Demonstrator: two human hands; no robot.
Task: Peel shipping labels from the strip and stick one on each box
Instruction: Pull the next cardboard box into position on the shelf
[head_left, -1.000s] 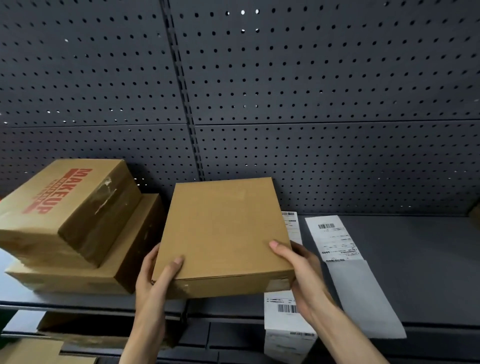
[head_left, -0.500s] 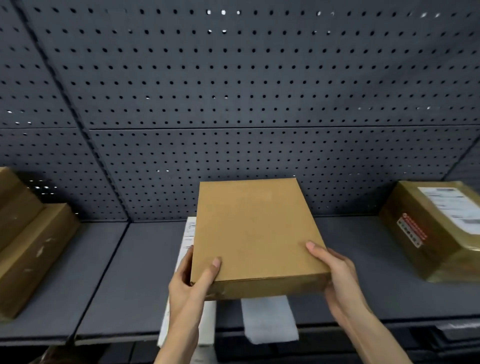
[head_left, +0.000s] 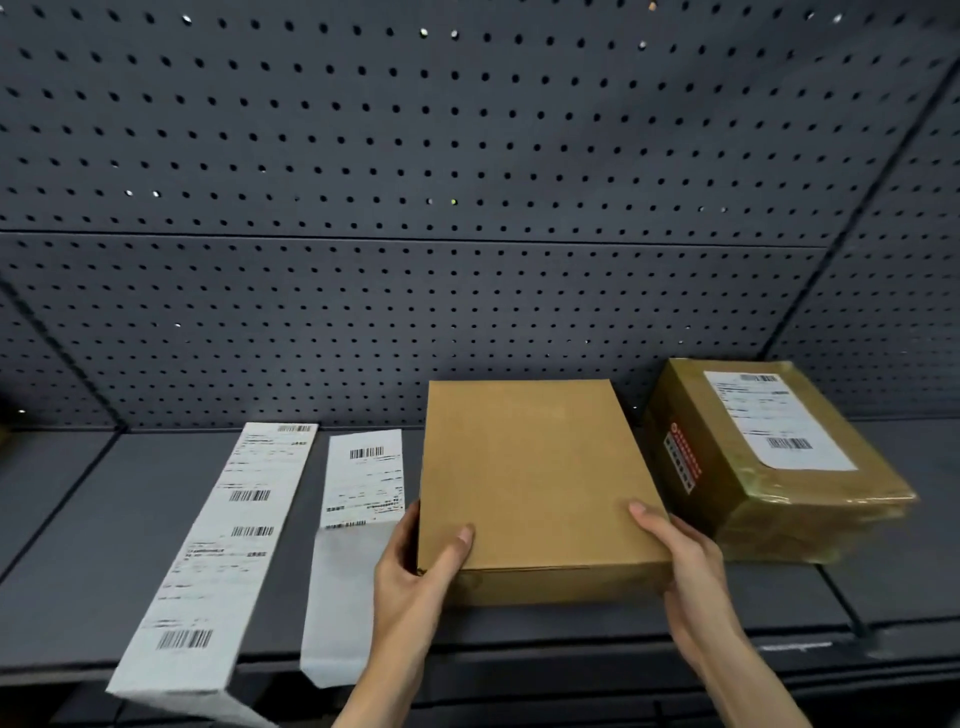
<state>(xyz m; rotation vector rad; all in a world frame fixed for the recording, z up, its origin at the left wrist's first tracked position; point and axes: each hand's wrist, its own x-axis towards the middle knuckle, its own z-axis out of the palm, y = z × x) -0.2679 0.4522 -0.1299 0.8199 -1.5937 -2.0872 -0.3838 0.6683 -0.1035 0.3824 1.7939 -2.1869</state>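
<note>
A plain flat cardboard box (head_left: 530, 467) with no label on top is held at its near corners over the grey shelf (head_left: 78, 545). My left hand (head_left: 421, 566) grips its near left corner, thumb on top. My right hand (head_left: 680, 556) grips its near right corner. To the left lies a long strip of shipping labels (head_left: 223, 545) that hangs over the shelf edge. Between strip and box lies a shorter strip (head_left: 358, 514) with one label and bare backing below it. To the right sits a taped brown box (head_left: 769, 462) with a label (head_left: 769, 421) stuck on top.
A dark grey pegboard wall (head_left: 467, 182) stands behind the shelf. The shelf's front edge (head_left: 571, 654) runs below my hands. A seam and bracket (head_left: 857, 623) split the shelf at the right.
I have carried the plain box to the right, beside the labelled box. The view has swung right: the stack of boxes at the left is out of sight and both strips are uncovered.
</note>
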